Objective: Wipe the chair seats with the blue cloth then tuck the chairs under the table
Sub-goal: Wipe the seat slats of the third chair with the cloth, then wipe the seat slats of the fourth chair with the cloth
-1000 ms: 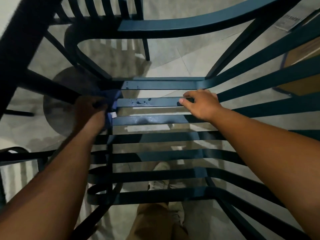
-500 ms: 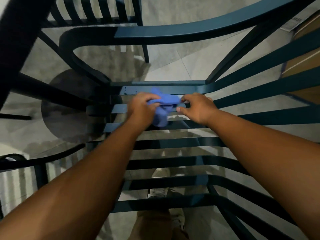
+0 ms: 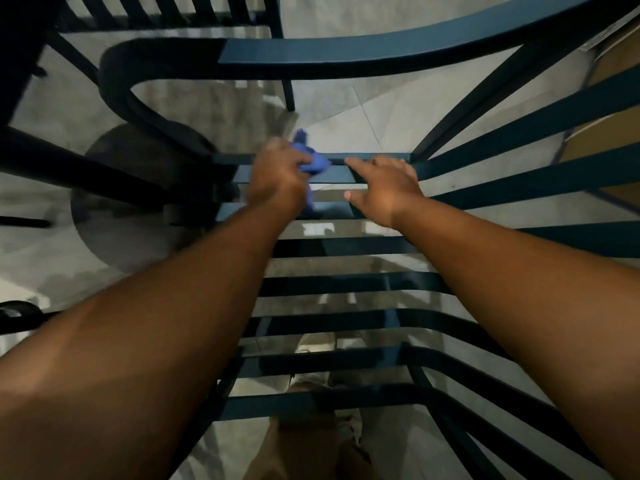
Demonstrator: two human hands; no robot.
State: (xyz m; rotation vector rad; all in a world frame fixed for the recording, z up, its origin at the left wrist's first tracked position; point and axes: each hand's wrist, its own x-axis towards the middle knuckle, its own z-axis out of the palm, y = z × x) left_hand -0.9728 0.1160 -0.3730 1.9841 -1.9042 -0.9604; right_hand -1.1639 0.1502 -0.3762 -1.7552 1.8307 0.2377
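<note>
I look straight down through a dark teal slatted chair seat (image 3: 343, 282). My left hand (image 3: 277, 178) is closed around the bunched blue cloth (image 3: 313, 161) and presses it on the far slats of the seat. My right hand (image 3: 384, 188) lies flat on the slats just to the right of the cloth, fingers spread and pointing left, holding nothing. The curved armrest of the chair (image 3: 346, 57) arcs across the top of the view.
A round dark table base (image 3: 138, 195) stands on the pale tiled floor at the left, under the dark table edge (image 3: 20, 46). Another slatted chair (image 3: 173, 12) is at the top. A brown cardboard box (image 3: 609, 133) sits at the right. My feet show below the seat.
My left hand has swept the blue cloth from the seat's left edge rightward, then up to the far slats. My right hand has stayed on the slats, shifting slightly forward.
</note>
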